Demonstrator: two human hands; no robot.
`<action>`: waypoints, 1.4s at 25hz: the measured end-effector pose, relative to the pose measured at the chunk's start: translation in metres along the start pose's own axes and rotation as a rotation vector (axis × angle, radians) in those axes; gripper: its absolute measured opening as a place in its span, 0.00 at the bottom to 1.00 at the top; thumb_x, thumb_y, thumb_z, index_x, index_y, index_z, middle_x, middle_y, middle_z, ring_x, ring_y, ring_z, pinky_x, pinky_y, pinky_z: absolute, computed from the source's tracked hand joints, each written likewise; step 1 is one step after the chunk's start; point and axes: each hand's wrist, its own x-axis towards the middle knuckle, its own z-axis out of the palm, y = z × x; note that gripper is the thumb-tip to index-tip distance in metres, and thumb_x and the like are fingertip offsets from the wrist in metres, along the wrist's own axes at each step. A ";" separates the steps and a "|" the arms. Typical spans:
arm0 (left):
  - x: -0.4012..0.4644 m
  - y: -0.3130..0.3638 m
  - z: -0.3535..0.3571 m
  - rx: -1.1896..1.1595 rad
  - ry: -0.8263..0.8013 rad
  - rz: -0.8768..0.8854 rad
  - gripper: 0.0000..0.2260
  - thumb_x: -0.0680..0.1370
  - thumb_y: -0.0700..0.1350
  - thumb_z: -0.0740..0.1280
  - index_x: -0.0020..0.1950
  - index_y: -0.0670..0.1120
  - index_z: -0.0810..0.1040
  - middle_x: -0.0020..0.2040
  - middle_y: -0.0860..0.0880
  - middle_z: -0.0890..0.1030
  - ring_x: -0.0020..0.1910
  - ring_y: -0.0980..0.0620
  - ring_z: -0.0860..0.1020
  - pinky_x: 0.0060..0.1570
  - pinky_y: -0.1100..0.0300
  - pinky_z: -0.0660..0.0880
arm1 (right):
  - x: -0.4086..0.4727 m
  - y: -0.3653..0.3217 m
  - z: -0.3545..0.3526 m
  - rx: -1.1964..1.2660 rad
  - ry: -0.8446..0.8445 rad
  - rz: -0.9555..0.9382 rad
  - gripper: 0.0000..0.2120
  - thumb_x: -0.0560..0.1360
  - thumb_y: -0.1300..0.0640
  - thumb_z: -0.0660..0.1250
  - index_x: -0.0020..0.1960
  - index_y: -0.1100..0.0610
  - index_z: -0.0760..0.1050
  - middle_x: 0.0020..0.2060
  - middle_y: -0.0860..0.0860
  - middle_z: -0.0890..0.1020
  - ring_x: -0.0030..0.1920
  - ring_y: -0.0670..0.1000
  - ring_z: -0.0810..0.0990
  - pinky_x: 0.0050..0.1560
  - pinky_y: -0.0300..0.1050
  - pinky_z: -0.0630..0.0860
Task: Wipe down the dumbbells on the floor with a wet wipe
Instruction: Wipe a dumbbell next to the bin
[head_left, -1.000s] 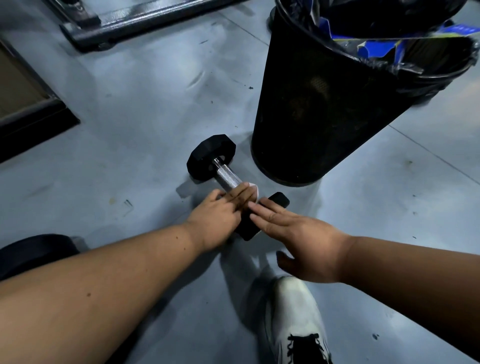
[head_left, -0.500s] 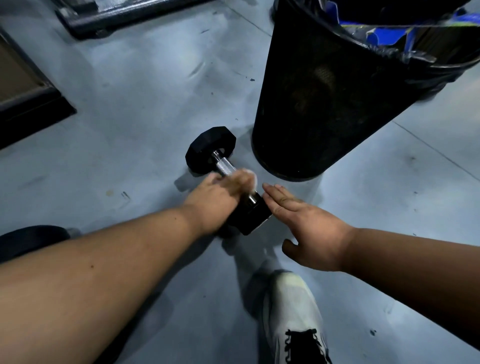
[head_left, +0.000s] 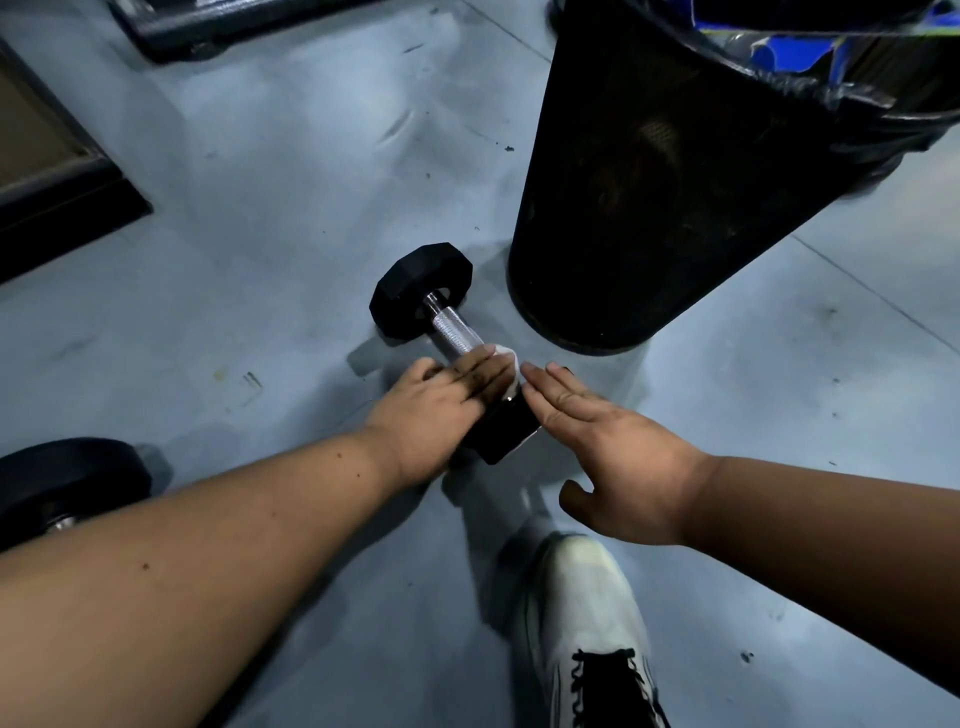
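Black mesh bin (head_left: 649, 208) on grey floor (head_left: 260, 208); white shoe (head_left: 587, 613).

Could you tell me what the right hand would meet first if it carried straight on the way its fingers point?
Probably the white wet wipe under the left hand on the black hex dumbbell's knurled steel handle; right hand fingertips are nearly there, though depth is unclear.

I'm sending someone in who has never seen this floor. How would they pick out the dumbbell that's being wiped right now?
Find the tall black mesh bin on the grey floor. The dumbbell lies just beside the bin's base, with a knurled silver handle and black hex heads. Unlike the other weight lying off to the left, the left hand presses a white wipe on its handle, and the right hand rests on its near head.
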 end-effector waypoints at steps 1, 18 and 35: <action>0.002 -0.009 -0.004 0.029 -0.006 -0.010 0.40 0.81 0.46 0.62 0.84 0.49 0.39 0.84 0.53 0.36 0.81 0.55 0.34 0.72 0.52 0.55 | 0.000 -0.001 0.001 -0.003 -0.001 -0.002 0.49 0.76 0.58 0.68 0.86 0.53 0.39 0.84 0.46 0.37 0.83 0.47 0.34 0.73 0.27 0.33; -0.032 -0.018 0.037 -0.011 0.238 0.055 0.37 0.76 0.42 0.68 0.83 0.44 0.57 0.84 0.48 0.55 0.83 0.50 0.54 0.64 0.54 0.62 | 0.001 -0.047 0.011 -0.182 -0.143 -0.148 0.47 0.79 0.53 0.67 0.85 0.56 0.39 0.83 0.49 0.34 0.80 0.51 0.26 0.69 0.36 0.23; -0.011 -0.024 0.013 0.073 0.146 -0.165 0.33 0.77 0.37 0.55 0.82 0.37 0.52 0.84 0.36 0.52 0.84 0.43 0.51 0.72 0.51 0.57 | 0.000 -0.015 0.007 -0.048 -0.092 0.009 0.50 0.78 0.53 0.68 0.85 0.53 0.36 0.83 0.46 0.31 0.83 0.47 0.31 0.83 0.41 0.48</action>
